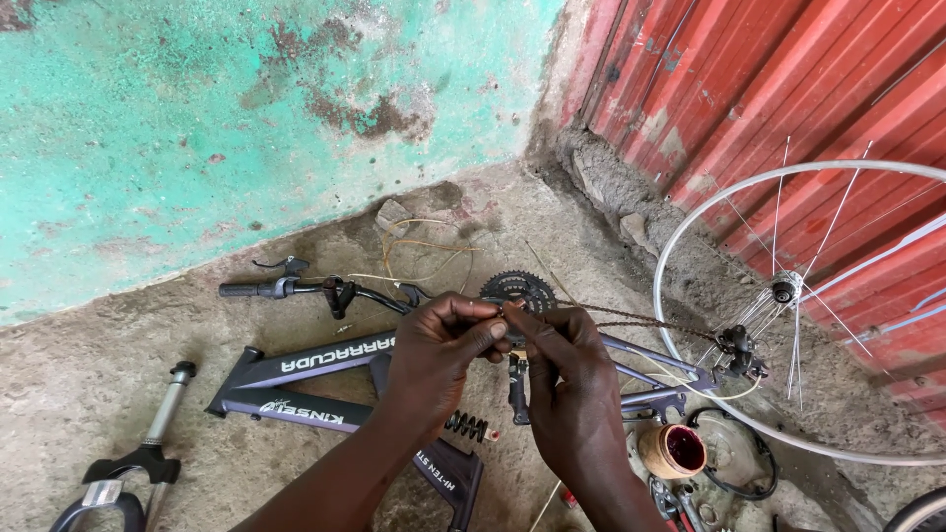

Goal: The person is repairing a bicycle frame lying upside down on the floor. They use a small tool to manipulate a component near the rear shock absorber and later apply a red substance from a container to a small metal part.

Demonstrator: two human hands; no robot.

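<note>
Hands (pixel 498 340) hung over the bike frame (pixel 325 379), which blocked the floor beneath. Chain (pixel 641 320) barred 3 o'clock, with wheel rim (pixel 690 212) beyond. Handlebar (pixel 315 289) closed 10 o'clock, cup (pixel 670 451) and tools crowded 5. Bare floor (pixel 79 394) lay open at 9, up to the fork (pixel 148 453); 12 seemed passable, possibly wire scraps.

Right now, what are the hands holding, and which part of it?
Both hands, left hand and right hand, pinch the rusty bicycle chain at its near end, by the chainring.
</note>
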